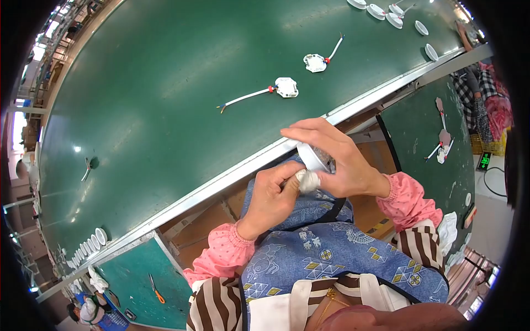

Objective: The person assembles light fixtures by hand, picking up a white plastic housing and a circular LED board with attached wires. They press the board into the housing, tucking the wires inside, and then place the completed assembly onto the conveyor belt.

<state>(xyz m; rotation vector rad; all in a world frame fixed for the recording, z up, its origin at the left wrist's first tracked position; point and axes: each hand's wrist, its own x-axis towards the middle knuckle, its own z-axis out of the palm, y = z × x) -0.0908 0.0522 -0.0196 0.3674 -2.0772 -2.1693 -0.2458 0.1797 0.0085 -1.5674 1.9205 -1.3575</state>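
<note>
My right hand (348,165) is closed around a white round lamp housing (312,158), tilted on its side in front of my apron. Its open side faces partly toward my palm, so the inside is mostly hidden. In my left hand (270,193) a crumpled white cloth (308,181) is pinched between thumb and fingers, touching or very near the housing's lower rim. Beyond my hands, on the green table (182,110), lie a white circuit board with a cable (286,87) and a second such board (315,63).
A row of white housings (99,237) stands at the table's left edge. More white housings (376,11) lie at the far right. Orange-handled scissors (158,295) rest on a lower green surface. Another person's arm (465,37) shows at upper right.
</note>
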